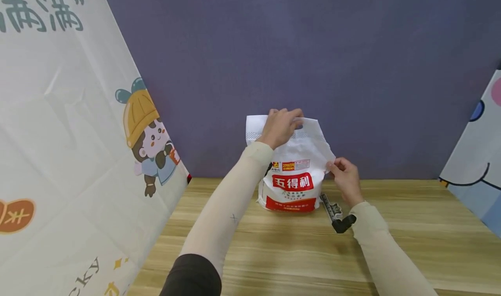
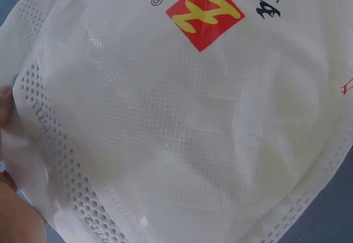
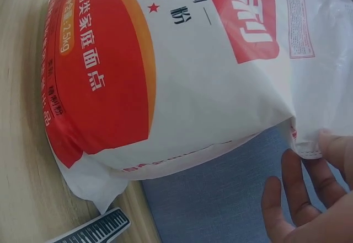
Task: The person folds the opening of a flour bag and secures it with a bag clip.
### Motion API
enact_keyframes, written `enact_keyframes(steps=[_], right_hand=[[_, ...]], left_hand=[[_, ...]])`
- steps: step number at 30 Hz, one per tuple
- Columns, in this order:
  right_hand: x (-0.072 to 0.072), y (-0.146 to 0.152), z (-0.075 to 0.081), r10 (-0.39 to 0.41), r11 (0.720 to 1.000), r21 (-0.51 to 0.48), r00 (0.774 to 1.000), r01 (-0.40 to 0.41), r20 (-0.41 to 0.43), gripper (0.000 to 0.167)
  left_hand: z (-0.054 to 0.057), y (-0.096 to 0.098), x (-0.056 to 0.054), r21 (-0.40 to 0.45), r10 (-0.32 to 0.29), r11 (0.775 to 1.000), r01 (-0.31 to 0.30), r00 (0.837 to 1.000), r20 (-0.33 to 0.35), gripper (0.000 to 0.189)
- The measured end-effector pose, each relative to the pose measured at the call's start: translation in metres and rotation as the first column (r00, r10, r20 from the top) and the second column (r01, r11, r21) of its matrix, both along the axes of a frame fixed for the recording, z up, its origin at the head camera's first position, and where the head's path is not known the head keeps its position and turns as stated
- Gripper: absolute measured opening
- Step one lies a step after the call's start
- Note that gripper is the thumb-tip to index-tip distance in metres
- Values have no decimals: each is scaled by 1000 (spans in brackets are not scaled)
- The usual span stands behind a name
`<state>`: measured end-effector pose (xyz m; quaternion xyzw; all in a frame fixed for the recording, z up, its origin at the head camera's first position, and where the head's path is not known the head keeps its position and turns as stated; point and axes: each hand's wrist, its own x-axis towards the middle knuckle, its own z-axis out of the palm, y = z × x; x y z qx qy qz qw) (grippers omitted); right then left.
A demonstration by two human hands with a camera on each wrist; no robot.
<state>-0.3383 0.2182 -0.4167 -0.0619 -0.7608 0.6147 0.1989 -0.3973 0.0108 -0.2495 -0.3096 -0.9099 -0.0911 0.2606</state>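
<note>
A white flour bag (image 1: pixel 291 187) with red printed panels stands upright on the wooden table against the dark backdrop. My left hand (image 1: pixel 279 126) grips its top edge near the handle slot, fingers over the rim. In the left wrist view, the white upper part of the bag (image 2: pixel 165 122) fills most of the picture, with only bits of the hand (image 2: pixel 19 215) at the left edge. My right hand (image 1: pixel 346 178) pinches the bag's right side edge between thumb and fingers. Up close in the right wrist view, the right hand (image 3: pixel 314 193) holds that stitched seam.
A flat comb-like piece (image 1: pixel 332 206) with a black curved end (image 1: pixel 343 223) lies on the table (image 1: pixel 274 252) by the bag's lower right. A white printed sheet (image 1: pixel 78 135) stands at the left, and another printed panel (image 1: pixel 475 148) is at the right.
</note>
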Motion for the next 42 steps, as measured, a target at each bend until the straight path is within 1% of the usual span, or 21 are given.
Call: enact_keyframes(steps=[6, 9, 13, 17, 19, 22, 26, 29, 33, 38, 42], right_hand=[[3, 2, -1, 6, 1000, 17, 1000, -6, 19, 26], [4, 4, 0, 8, 1000, 26, 999, -9, 31, 28], [6, 8, 2, 31, 999, 20, 999, -32, 14, 35], [8, 11, 3, 90, 995, -40, 995, -91, -35, 47], [8, 12, 5, 113, 991, -64, 993, -116, -45, 52], [10, 12, 9, 125, 988, -84, 991, -128, -38, 56], [13, 11, 14, 138, 987, -78, 990, -139, -20, 61], [14, 9, 18, 153, 987, -55, 988, -153, -11, 65], [14, 4, 21, 144, 989, -42, 990, -143, 4, 66], [16, -1, 21, 129, 991, -32, 992, -129, 14, 66], [16, -3, 20, 122, 992, -39, 993, -122, -5, 66]], left_hand=[[1, 0, 4, -17, -9, 1000, 9, 1000, 11, 22], [1, 1, 4, -32, -8, 999, 8, 1000, 2, 22], [2, 1, 5, -50, -4, 999, 4, 1000, -11, 23], [1, 0, 7, -55, -4, 998, 3, 1000, -20, 25], [1, 0, 9, -49, -8, 999, 7, 1000, -21, 25], [1, 1, 10, -35, -22, 999, 21, 1000, -20, 25], [2, 3, 13, -31, -34, 999, 34, 999, -30, 26], [3, 5, 16, -39, -37, 999, 35, 999, -39, 29], [1, 7, 20, -54, -50, 997, 47, 998, -43, 33], [-3, 11, 23, -53, -86, 995, 83, 995, -59, 32], [-4, 15, 26, -74, -88, 994, 83, 993, -74, 38]])
